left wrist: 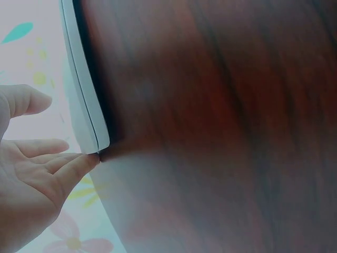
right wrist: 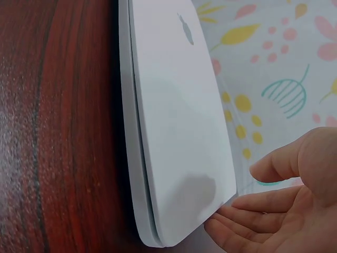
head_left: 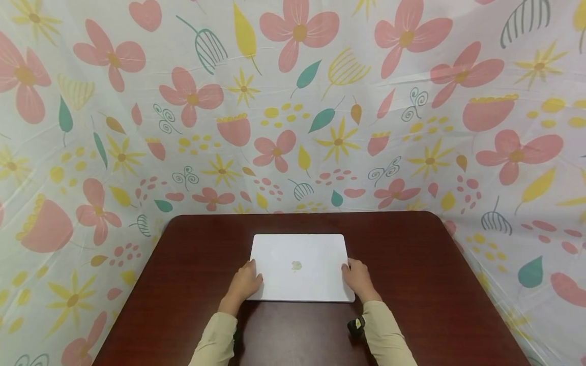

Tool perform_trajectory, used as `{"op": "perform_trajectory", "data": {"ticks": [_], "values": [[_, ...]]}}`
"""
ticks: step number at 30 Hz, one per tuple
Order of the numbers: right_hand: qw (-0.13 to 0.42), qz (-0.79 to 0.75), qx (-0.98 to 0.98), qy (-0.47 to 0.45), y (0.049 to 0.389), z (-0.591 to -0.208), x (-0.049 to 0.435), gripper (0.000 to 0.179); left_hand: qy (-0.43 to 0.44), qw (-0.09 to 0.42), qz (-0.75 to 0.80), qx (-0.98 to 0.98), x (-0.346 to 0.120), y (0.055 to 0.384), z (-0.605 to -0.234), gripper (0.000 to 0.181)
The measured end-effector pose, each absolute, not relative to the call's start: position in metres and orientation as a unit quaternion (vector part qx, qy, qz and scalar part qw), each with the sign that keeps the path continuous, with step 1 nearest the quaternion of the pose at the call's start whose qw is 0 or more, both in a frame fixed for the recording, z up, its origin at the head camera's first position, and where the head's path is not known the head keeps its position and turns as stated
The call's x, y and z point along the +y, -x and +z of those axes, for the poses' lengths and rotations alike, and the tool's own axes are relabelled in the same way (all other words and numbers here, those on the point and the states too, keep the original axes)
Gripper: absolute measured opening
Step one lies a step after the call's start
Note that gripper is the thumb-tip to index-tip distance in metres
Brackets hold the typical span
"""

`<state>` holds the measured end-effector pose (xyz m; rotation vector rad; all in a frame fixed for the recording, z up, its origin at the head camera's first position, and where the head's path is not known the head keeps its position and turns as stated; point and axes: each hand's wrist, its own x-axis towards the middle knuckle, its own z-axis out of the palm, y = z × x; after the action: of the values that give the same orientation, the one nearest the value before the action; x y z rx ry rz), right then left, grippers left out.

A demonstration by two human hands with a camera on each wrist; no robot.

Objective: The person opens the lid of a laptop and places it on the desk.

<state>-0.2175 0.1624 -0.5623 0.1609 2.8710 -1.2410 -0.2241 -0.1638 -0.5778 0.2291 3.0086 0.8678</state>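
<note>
A closed silver laptop with an apple logo on its lid lies flat on a dark red-brown table. My left hand is at its left side; in the left wrist view, the fingers reach the laptop's corner while the thumb stands apart from the lid. At the opposite side is my right hand. In the right wrist view, its nearly straight fingers meet the laptop's side edge, the thumb held off the lid. Some fingertips are hidden at the edges.
The dark wooden table extends around the laptop on all sides. Behind and beside it hangs a white cloth printed with flowers and leaves. A small dark device sits at the right wrist, by the beige sleeve.
</note>
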Motion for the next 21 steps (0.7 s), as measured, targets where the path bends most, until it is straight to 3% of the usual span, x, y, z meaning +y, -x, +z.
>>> {"op": "perform_trajectory", "data": {"ticks": [21], "values": [[0.019,-0.386,0.922,-0.001,0.214,-0.566,0.180,0.040,-0.089,0.029,0.300,0.950,-0.164,0.218,-0.579,0.060]]}}
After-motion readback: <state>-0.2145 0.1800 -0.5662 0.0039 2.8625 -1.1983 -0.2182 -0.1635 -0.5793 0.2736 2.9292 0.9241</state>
